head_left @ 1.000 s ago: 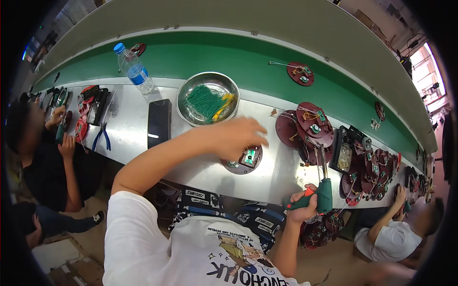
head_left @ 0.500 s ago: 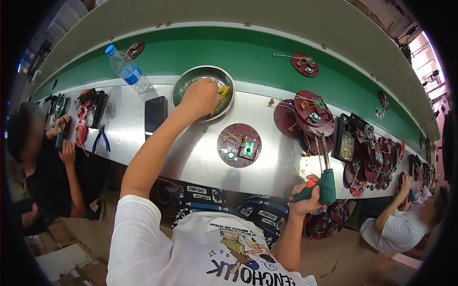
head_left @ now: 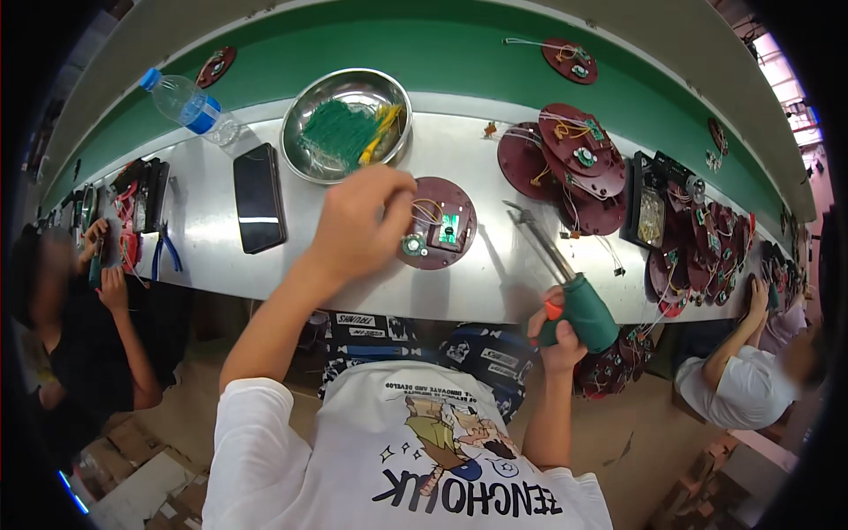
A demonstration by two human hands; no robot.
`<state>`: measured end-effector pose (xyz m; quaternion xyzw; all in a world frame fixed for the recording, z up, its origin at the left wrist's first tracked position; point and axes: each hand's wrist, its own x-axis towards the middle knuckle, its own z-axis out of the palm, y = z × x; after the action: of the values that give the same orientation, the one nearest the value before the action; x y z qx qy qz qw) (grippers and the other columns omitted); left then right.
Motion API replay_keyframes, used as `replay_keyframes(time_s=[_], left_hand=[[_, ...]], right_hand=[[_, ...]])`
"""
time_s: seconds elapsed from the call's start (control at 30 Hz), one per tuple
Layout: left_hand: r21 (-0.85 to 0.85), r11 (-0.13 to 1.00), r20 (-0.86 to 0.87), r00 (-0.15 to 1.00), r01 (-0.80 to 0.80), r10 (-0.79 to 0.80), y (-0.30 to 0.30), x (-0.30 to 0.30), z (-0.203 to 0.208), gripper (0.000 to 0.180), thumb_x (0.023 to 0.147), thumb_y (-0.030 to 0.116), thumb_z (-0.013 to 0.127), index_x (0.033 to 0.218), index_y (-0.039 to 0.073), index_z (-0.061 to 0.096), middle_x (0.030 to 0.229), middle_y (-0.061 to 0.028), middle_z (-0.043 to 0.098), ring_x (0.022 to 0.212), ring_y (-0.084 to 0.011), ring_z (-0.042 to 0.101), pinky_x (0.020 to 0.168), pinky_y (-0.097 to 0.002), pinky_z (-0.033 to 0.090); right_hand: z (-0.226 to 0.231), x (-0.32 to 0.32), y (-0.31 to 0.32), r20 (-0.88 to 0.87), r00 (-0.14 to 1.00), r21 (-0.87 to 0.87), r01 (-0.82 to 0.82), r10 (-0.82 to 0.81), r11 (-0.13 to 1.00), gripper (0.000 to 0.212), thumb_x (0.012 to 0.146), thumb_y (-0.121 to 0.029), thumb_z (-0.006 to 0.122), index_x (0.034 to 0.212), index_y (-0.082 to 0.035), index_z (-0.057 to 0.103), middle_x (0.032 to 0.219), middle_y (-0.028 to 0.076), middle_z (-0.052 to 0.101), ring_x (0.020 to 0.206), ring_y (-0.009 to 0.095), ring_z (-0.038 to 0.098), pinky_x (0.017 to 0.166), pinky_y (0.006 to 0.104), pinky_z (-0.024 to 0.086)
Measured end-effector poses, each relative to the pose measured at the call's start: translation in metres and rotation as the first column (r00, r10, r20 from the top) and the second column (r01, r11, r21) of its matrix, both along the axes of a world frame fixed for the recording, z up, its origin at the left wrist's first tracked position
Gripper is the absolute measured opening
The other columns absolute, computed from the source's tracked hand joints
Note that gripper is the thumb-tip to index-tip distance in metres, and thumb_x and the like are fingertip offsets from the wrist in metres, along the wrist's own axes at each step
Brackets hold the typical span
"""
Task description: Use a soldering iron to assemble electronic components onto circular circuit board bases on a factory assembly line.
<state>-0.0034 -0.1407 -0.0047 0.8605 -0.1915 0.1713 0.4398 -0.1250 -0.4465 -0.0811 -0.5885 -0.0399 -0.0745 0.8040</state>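
Note:
My left hand (head_left: 364,219) is over the left edge of a dark red disc (head_left: 455,199) on the metal table. Its fingers are curled together; whatever they pinch is too small or hidden to make out. A green circuit board, a small round board and thin wires sit on that disc. My right hand (head_left: 558,340) grips the handle of a green soldering gun (head_left: 590,314) with a red trigger, its metal tip pointing up and left over the table. Behind my left hand stands a steel bowl (head_left: 291,146) holding green wires (head_left: 339,132) and yellow wires (head_left: 382,132).
A phone (head_left: 259,199) lies left of the bowl, near a water bottle (head_left: 190,108). More dark red discs (head_left: 583,159) are stacked to the right, beside a black tray (head_left: 649,212) and another pile (head_left: 702,256). Blue pliers (head_left: 166,252) lie left. Co-workers sit on both sides.
My left hand has come out of the bowl and moved toward me to the disc. My right hand has tilted the soldering gun's tip leftward, away from the stacked discs. The view has shifted.

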Motion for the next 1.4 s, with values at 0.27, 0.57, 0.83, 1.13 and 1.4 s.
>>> replay_keyframes(time_s=[0.27, 0.57, 0.83, 1.13, 1.4], left_hand=[[0.084, 0.996, 0.156, 0.986, 0.038, -0.051, -0.022, -0.028, -0.056, 0.015, 0.072, -0.001, 0.072, 0.085, 0.003, 0.064, 0.075, -0.0085, 0.059, 0.066, -0.0269, 0.061, 0.059, -0.0364, 0.051], [0.098, 0.995, 0.168, 0.985, 0.011, -0.027, -0.024, -0.025, -0.064, 0.017, 0.072, -0.002, 0.072, 0.086, 0.003, 0.064, 0.078, -0.0081, 0.060, 0.066, -0.0262, 0.061, 0.059, -0.0353, 0.051], [0.088, 0.996, 0.158, 0.987, 0.015, -0.028, -0.024, -0.025, -0.063, 0.017, 0.071, -0.002, 0.073, 0.086, 0.002, 0.066, 0.078, -0.0083, 0.060, 0.065, -0.0257, 0.062, 0.058, -0.0352, 0.052], [0.094, 0.995, 0.168, 0.985, 0.035, -0.050, -0.021, -0.024, -0.065, 0.019, 0.071, -0.002, 0.073, 0.088, 0.002, 0.066, 0.080, -0.0079, 0.060, 0.067, -0.0250, 0.062, 0.058, -0.0353, 0.052], [0.089, 0.995, 0.161, 0.986, 0.036, -0.050, -0.021, -0.024, -0.064, 0.018, 0.072, -0.002, 0.072, 0.088, 0.002, 0.065, 0.078, -0.0078, 0.058, 0.067, -0.0248, 0.061, 0.058, -0.0349, 0.051]], right_hand=[[-0.001, -0.002, 0.011, 0.094, 0.988, -0.553, -0.053, 0.125, 0.832, 0.043, 0.083, -0.032, 0.073, 0.106, 0.004, 0.066, 0.092, 0.012, 0.065, 0.057, 0.015, 0.060, 0.063, 0.0302, 0.048], [0.001, 0.002, 0.010, 0.061, 0.989, -0.531, -0.081, 0.133, 0.844, 0.038, 0.084, -0.028, 0.071, 0.102, 0.006, 0.066, 0.091, 0.012, 0.065, 0.054, 0.014, 0.060, 0.060, 0.0288, 0.046], [0.002, 0.004, 0.011, 0.053, 0.988, -0.535, -0.093, 0.144, 0.839, 0.045, 0.087, -0.034, 0.072, 0.104, 0.007, 0.065, 0.089, 0.012, 0.064, 0.053, 0.014, 0.059, 0.056, 0.0279, 0.044], [0.009, 0.002, 0.009, -0.103, 0.987, -0.400, -0.156, 0.125, 0.903, 0.025, 0.079, -0.010, 0.068, 0.099, 0.006, 0.067, 0.083, 0.012, 0.067, 0.065, 0.020, 0.063, 0.062, 0.0288, 0.051], [-0.001, -0.005, 0.010, -0.061, 0.992, -0.265, -0.122, 0.110, 0.957, 0.044, 0.084, -0.017, 0.072, 0.112, 0.014, 0.060, 0.096, 0.017, 0.067, 0.058, 0.016, 0.064, 0.059, 0.0277, 0.051]])
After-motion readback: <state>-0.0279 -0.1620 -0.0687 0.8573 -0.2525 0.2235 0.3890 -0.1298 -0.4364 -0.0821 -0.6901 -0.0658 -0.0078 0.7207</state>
